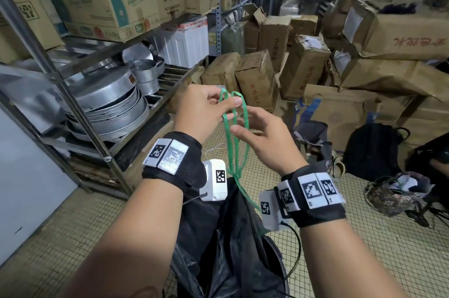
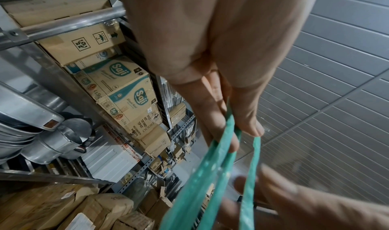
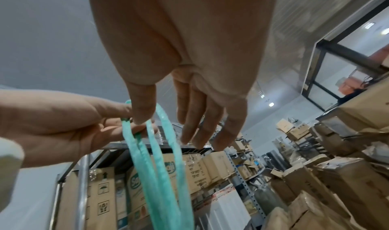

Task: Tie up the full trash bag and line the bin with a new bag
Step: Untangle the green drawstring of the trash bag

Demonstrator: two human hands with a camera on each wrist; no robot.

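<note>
A black trash bag point(image 1: 226, 249) stands in a dark round bin point(image 1: 278, 256) below my wrists, its mouth gathered. Green drawstring loops point(image 1: 236, 172) rise from the bag to chest height. My left hand point(image 1: 230, 108) pinches the tops of the loops between thumb and fingers. The left wrist view shows that pinch point(image 2: 242, 137) on the drawstring point(image 2: 210, 175). My right hand point(image 1: 240, 124) is beside the loops with its fingers straight and its thumb touching a strand. In the right wrist view the drawstring point(image 3: 160, 175) hangs past the right hand point(image 3: 166, 128).
A steel rack point(image 1: 73, 113) with stacked metal pans point(image 1: 109, 103) and cartons stands close on the left. Cardboard boxes point(image 1: 255, 79) crowd the back and right. A black backpack point(image 1: 371, 149) and a patterned bag point(image 1: 393, 198) lie on the tiled floor at right.
</note>
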